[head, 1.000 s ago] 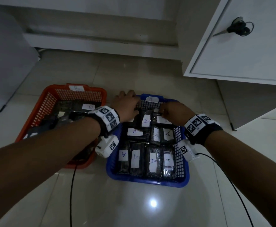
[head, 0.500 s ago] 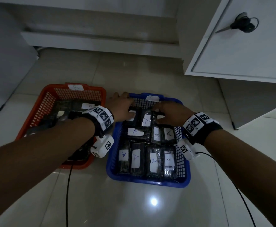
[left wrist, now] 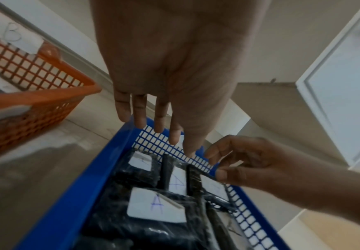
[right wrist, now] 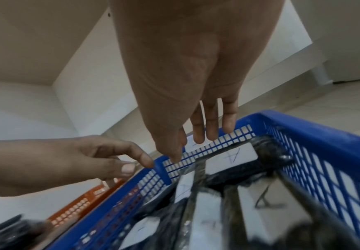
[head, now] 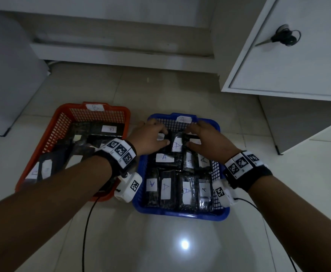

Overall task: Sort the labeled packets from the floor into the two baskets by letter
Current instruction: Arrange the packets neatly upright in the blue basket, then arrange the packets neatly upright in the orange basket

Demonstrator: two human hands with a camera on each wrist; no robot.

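Two baskets are sitting side by side on the floor (head: 180, 91): the B basket (head: 62, 122) to the left, the A basket (head: 215, 214) to the right. Packets (head: 165, 188) are lying in rows inside the A basket; more packets (head: 109, 129) are lying in the B basket. A cabinet (head: 298, 65) is standing behind and right of the baskets, with scissors (head: 282, 37) hanging on its door.

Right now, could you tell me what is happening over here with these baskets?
A person is sorting dark plastic packets. Both hands, left hand and right hand, hover with relaxed fingers over the far end of the blue mesh basket, which is filled with A-labelled packets. The orange mesh basket beside it holds B packets.
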